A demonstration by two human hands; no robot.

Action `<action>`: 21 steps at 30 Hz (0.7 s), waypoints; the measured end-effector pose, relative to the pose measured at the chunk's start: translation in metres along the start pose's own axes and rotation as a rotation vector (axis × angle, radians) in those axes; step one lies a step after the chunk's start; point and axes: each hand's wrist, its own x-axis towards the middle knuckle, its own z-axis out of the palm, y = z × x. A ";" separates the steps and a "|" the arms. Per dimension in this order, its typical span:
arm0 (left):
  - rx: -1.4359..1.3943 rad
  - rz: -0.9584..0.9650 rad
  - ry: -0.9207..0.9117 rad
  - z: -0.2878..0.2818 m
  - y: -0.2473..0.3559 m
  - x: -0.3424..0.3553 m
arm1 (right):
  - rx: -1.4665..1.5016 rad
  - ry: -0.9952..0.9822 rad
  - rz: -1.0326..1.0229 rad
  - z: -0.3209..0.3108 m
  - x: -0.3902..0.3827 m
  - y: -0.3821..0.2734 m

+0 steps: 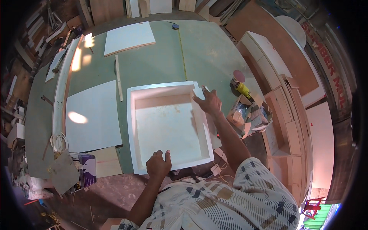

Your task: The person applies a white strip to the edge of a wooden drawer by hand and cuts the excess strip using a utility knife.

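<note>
A shallow white wooden box, like a drawer with its hollow side up, sits at the table's near edge in front of me. My right hand is at its far right corner, with fingers bent around a small white piece pressed against the rim there. Whether that piece is loose or what exactly it is, I cannot make out. By the near rim is my left hand, touching or just over the edge, its thumb apart from the fingers and nothing in it.
On the green table lie white panels, a wooden strip and a tape measure with its yellow blade out. An angle grinder and an open carton are right of the box. A tall cabinet frame stands farther right.
</note>
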 end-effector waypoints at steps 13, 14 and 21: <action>0.024 0.007 -0.005 0.003 0.002 0.002 | 0.135 -0.160 -0.043 -0.013 0.052 0.011; 0.010 0.003 -0.012 0.005 0.003 0.004 | 0.133 -0.160 -0.019 -0.015 0.047 0.017; 0.090 0.041 -0.017 0.008 0.000 0.001 | 0.113 -0.324 -0.047 -0.026 -0.031 0.050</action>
